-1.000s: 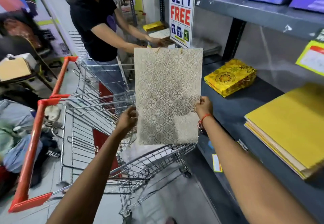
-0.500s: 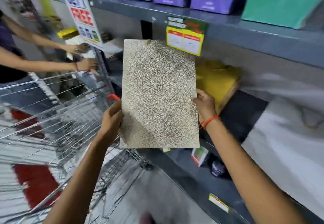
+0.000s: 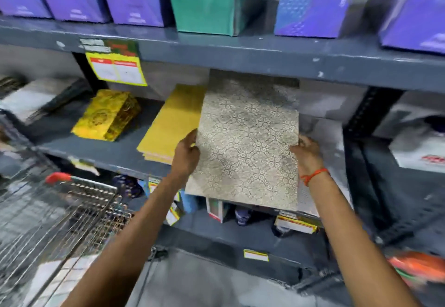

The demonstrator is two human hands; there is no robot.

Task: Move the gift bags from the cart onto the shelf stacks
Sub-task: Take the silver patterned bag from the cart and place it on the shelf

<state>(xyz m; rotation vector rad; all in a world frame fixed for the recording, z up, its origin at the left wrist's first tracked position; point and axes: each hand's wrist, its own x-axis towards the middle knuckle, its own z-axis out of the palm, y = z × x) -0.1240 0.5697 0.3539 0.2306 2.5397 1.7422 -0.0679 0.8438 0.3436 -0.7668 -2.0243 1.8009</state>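
Over the middle shelf (image 3: 101, 155), both hands' fingers (image 3: 192, 138) grip 1 patterned gift bag (image 3: 248, 143), placement unfinished; cart (image 3: 60, 215) contents unclear.

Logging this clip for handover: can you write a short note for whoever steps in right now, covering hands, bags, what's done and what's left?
Left hand grips the left edge of the patterned gift bag; right hand grips its right edge.
The bag is tilted with its top end under the upper shelf, not yet laid down.
Yellow stack lies just left of it on the shelf.
Cart sits lower left; contents blurred.
Left: set the bag down, check the cart.
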